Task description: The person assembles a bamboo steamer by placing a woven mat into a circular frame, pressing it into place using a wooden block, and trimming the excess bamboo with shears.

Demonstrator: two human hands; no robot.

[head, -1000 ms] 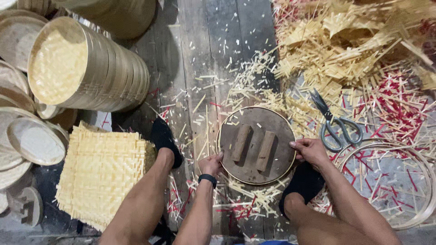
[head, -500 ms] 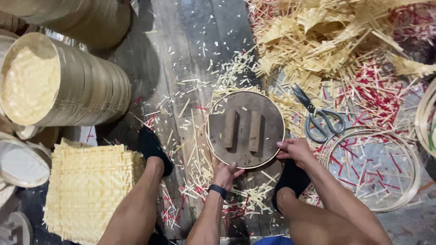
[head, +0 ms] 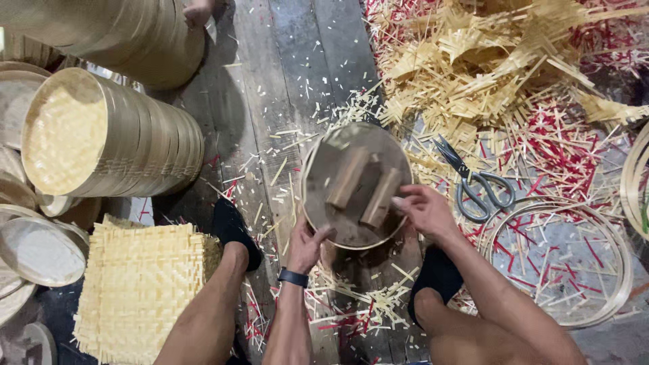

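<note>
A round dark wooden disc with two wooden bars fixed across its top is lifted and tilted above the plank floor. My left hand grips its near left rim from below. My right hand holds its right edge, fingers reaching onto the nearer bar. A dark band sits on my left wrist. My bare legs and black socks frame the disc on both sides.
Grey scissors lie right of the disc beside thin bamboo hoops. Bamboo strip scraps heap at top right. A stack of woven square mats lies lower left; stacked round bamboo trays lie on their side at left.
The disc has been raised off the floor and tilted. My left hand has shifted under its near rim, and my right hand has moved onto the bar.
</note>
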